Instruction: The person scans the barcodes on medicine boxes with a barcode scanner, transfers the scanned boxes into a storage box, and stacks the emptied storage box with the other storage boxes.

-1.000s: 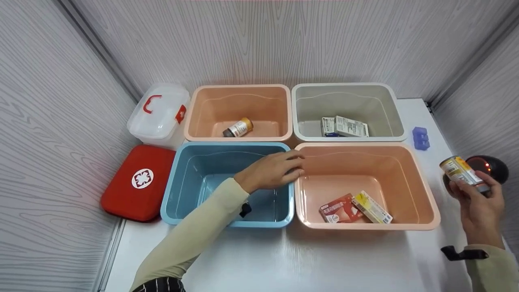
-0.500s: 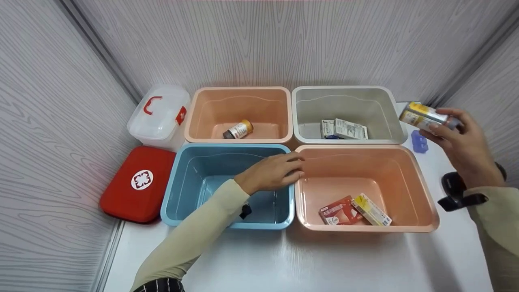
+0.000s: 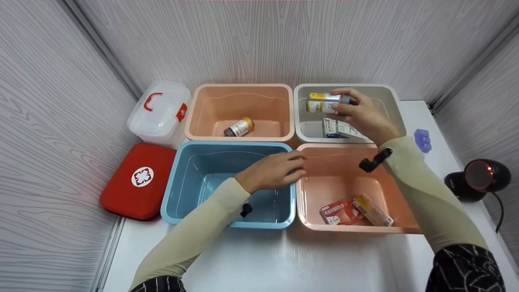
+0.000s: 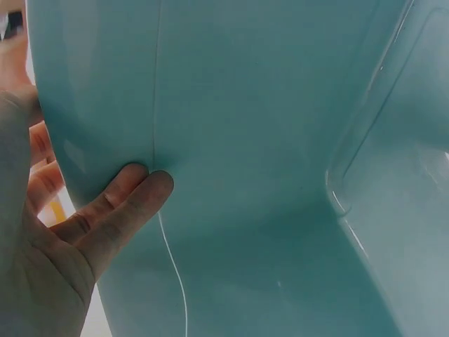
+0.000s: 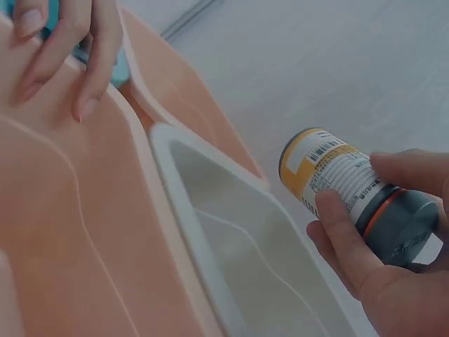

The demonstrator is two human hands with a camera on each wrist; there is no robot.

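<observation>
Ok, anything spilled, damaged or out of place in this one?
Nothing looks spilled or damaged, the held bottle in the right hand included. Mildly untidy: another bottle lies on its side in the rear peach bin, and a yellow-white box overlaps a red box askew in the front peach bin.

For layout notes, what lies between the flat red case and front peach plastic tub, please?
The head view shows a blue rectangular plastic tub, the left hand resting on it.
</observation>
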